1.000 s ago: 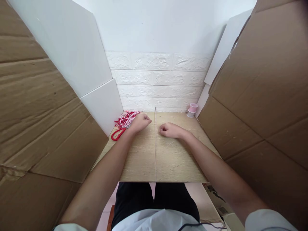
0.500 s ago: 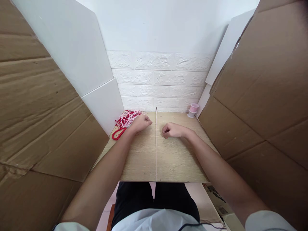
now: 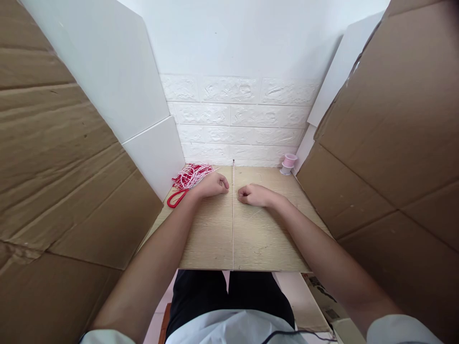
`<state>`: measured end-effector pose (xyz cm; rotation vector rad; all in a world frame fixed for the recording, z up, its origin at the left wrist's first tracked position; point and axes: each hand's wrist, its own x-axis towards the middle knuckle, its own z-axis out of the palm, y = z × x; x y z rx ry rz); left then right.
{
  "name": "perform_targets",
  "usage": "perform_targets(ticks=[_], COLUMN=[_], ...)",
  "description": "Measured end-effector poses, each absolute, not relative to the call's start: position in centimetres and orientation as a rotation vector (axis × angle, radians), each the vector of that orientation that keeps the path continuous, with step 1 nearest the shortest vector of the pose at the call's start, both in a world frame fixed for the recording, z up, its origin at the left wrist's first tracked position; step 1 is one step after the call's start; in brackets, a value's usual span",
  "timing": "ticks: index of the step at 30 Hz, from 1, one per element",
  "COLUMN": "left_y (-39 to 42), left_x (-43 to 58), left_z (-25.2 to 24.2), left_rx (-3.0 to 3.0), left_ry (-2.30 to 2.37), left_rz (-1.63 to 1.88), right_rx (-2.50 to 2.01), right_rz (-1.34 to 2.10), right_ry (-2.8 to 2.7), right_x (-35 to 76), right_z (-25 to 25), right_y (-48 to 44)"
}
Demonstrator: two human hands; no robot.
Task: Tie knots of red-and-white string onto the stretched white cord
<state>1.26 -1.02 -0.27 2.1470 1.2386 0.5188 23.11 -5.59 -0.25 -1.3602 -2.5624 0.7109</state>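
A thin pale cord (image 3: 233, 229) runs straight from a small nail (image 3: 233, 161) at the back of the wooden board to its front edge. Its far part looks thicker, as if knotted. On the cord's left side my left hand (image 3: 215, 185) is closed in a pinch on a fine thread, barely visible. My right hand (image 3: 254, 195), fingers curled together, pinches thread just right of the cord. Beside my left wrist lie red-handled scissors (image 3: 176, 198), their blades mostly hidden, and a tangle of red and white strings (image 3: 191, 176).
Two stacked thread spools, a pink one (image 3: 289, 160) over a whitish one (image 3: 286, 170), stand at the back right corner. Cardboard walls (image 3: 89, 191) enclose both sides. A white brick-patterned wall (image 3: 229, 114) closes the back. The board's front edge meets my lap.
My right hand has moved left and slightly up, closer to the cord. My left hand has shifted slightly right and down, its fingertips nearer the cord.
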Motion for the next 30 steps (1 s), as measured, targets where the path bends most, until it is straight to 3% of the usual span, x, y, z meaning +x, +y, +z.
perform_targets(ticks=[6,13,30], left_y=[-1.0,-1.2,-1.9], left_x=[1.3,1.4,1.9], left_z=[-0.3,0.0,0.5], left_rx=[2.155,2.181,2.171], left_ry=[1.165,1.202,1.13], left_rz=[0.475,0.708,0.327], right_rx=[-1.369,-1.417,-1.473], right_rz=[0.6,0.454,0.323], right_ry=[-2.606,-2.631,-2.671], right_x=[22.9,22.3,21.7], right_z=[-0.8,-0.5,-0.9], right_y=[-5.4,-6.0,-6.0])
